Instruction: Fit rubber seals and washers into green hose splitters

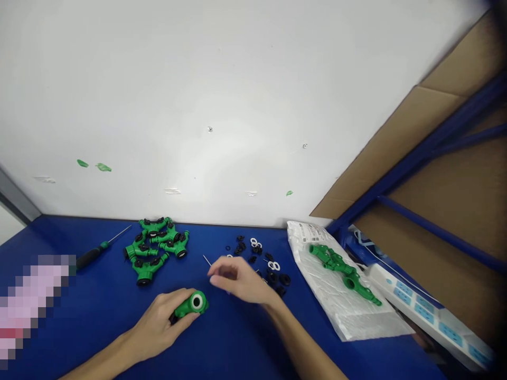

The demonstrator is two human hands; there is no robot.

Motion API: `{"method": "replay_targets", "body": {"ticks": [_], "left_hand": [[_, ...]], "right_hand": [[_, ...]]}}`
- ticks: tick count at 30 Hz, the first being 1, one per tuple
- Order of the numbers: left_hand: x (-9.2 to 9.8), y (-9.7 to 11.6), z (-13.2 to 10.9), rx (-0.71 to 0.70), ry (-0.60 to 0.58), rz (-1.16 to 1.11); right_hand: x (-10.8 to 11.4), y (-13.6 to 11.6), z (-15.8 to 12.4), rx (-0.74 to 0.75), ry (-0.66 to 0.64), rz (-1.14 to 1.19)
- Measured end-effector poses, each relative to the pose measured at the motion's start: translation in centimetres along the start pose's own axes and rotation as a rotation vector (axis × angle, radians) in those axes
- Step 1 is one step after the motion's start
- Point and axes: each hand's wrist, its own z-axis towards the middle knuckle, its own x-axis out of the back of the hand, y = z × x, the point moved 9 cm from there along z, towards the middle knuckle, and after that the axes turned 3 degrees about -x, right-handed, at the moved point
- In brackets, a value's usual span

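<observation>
My left hand (166, 322) is wrapped round a green plastic fitting (182, 310), whose round opening with a white ring (197, 301) faces up. To its right, my right hand (233, 278) hovers over the table with thumb and fingers curled toward each other; whether anything small sits between the fingertips cannot be made out. A thin metal shaft (206, 259) shows just beyond its fingers. Small black parts (241, 247) and white rings (274, 266) lie scattered behind and beside my right hand. Several green Y-shaped fittings (144, 270) with black parts rest at the back left.
On the blue table (99, 301), a screwdriver (89, 257) lies at the left. A white padded bag (317, 295) at the right bears green fittings (330, 258). Beyond it are a power strip (428, 316) and blue frame bars. A white wall (237, 105) rises behind.
</observation>
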Motion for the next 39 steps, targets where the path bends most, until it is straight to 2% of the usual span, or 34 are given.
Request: {"method": "replay_targets", "body": {"ticks": [3,6,9,12,14,18,27,36,39], "left_hand": [[0.4,0.1,0.0,0.008,0.040,0.001],[0.3,0.0,0.1,0.018,0.038,-0.017],[0.4,-0.3,0.1,0.047,0.052,-0.027],[0.4,-0.5,0.1,0.055,0.052,-0.038],[0.1,-0.3,0.2,0.028,0.016,-0.062],[-0.3,0.2,0.4,-0.026,-0.036,-0.092],[-1.1,0.8,0.7,0.018,-0.177,-0.174],[-0.8,1.4,0.4,-0.125,-0.100,-0.118],[-0.8,1.1,0.6,-0.090,-0.119,-0.106]], "right_hand": [[4.8,1.4,-1.2,-0.017,0.142,-0.221],[6.6,3.0,-1.7,-0.049,0.160,-0.357],[5.6,2.7,-1.7,-0.034,0.159,-0.421],[2.9,0.3,-1.8,0.045,0.141,-0.338],[0.7,-1.9,-2.0,0.158,0.076,-0.144],[-1.8,-4.4,-2.4,0.282,0.014,-0.138],[-2.0,-4.2,-2.1,0.290,-0.058,-0.097],[-2.2,-2.2,-1.5,0.196,0.012,0.040],[-2.2,-3.0,-1.9,0.220,-0.061,0.010]]}}
